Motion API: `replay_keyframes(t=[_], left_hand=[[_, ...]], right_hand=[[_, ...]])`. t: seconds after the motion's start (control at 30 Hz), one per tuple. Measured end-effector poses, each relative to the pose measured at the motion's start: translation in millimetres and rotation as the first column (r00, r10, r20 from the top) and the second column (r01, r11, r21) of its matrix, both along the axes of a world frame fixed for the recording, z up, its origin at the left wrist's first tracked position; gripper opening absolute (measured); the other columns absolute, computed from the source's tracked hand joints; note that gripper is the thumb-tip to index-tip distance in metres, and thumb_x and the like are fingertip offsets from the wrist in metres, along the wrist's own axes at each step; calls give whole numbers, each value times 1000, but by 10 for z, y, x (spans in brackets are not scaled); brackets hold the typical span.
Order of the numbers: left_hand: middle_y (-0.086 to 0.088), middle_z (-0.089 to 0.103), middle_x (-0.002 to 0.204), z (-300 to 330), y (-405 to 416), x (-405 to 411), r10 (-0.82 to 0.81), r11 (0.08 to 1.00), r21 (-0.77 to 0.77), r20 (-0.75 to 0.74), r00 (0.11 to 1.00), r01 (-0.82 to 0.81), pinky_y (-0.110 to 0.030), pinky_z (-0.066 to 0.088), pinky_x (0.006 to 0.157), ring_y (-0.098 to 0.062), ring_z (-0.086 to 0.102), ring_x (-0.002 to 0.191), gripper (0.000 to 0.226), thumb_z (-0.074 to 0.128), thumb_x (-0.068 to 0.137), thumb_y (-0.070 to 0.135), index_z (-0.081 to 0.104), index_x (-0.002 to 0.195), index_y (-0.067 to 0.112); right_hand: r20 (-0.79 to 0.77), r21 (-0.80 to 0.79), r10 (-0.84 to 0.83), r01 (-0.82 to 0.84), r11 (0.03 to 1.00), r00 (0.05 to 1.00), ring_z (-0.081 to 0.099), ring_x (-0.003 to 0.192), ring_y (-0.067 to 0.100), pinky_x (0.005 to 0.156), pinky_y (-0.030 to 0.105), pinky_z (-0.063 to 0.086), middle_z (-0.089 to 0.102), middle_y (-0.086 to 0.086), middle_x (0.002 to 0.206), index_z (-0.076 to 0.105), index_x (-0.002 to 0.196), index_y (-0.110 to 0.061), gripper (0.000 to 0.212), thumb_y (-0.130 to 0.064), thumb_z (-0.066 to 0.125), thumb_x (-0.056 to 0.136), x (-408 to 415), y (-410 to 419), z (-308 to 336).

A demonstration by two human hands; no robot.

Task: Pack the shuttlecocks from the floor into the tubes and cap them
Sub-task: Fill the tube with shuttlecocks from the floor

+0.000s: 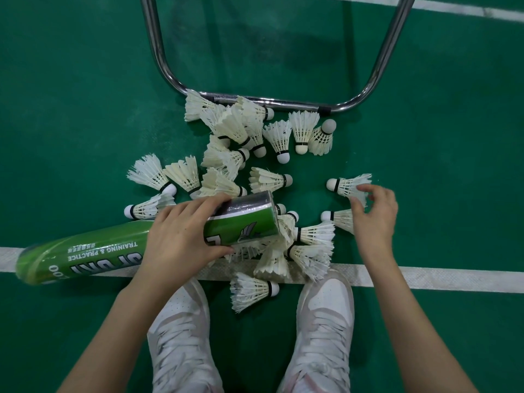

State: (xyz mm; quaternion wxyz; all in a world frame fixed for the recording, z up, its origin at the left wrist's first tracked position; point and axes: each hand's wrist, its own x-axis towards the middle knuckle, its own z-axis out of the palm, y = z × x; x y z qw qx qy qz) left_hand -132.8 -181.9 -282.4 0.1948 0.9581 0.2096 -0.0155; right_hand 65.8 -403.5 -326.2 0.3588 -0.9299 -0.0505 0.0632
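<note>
My left hand [181, 236] grips a long green shuttlecock tube [93, 251] that lies almost level over the floor, its open end [272, 214] pointing right into the pile. Several white feather shuttlecocks [235, 129] are scattered on the green floor in front of me. My right hand [374, 217] hovers with spread fingers over a shuttlecock [347, 185] lying on its side at the right; the fingertips touch its feathers. Another shuttlecock [338, 218] lies just under the thumb. No tube cap is in view.
A bent chrome tube frame [272, 102] rests on the floor behind the pile. A white court line [425, 277] crosses the floor in front of my two white shoes [326, 321]. One shuttlecock [251, 290] lies between the shoes.
</note>
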Motion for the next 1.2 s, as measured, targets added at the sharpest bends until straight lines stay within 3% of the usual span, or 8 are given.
replay_keyframes(t=[0.17,0.4,0.67,0.83,1.0,1.2], left_hand=[[5,62,115,-5,-5,7,-3,1000,1,-7,1000,3,-41,41,86,-25,57,101,85,80,53,51,42,127,33],[4,62,114,-8,-11,-1,-8,1000,11,4,1000,8,-41,41,86,-25,57,100,85,81,52,51,41,126,33],[7,60,117,-1,-9,-1,-14,1000,-13,-12,1000,14,-41,39,88,-23,56,105,86,80,54,51,40,128,35],[6,62,115,5,-16,-3,-1,1000,-2,8,1000,1,-40,39,87,-24,57,103,85,82,52,50,43,126,33],[3,63,113,13,-10,9,12,1000,17,46,999,-13,-40,41,85,-26,59,100,85,84,51,47,43,124,33],[4,62,114,29,0,4,14,1000,2,43,999,-14,-40,40,86,-25,58,101,85,83,51,47,42,123,34]], right_hand=[[-5,33,-115,116,993,993,45,113,27,95,30,35,47,12,122,50,114,-4,30,-9,60,86,96,13,-111],[-142,144,-225,245,959,964,53,85,17,72,22,35,58,3,95,45,114,-5,30,-11,60,88,103,75,-117],[-125,111,-160,174,979,979,52,86,14,76,21,37,58,2,94,59,104,-4,18,-12,60,89,149,76,-79],[-97,273,-120,142,951,988,51,83,13,78,22,40,54,-2,85,55,91,-13,8,-11,61,87,43,159,115],[-231,459,48,66,886,972,55,83,11,76,13,46,58,5,89,56,96,-7,10,-10,60,88,-296,288,394],[-315,572,183,33,819,931,59,84,8,79,16,48,63,6,92,57,96,-8,9,-9,60,88,-629,321,576]])
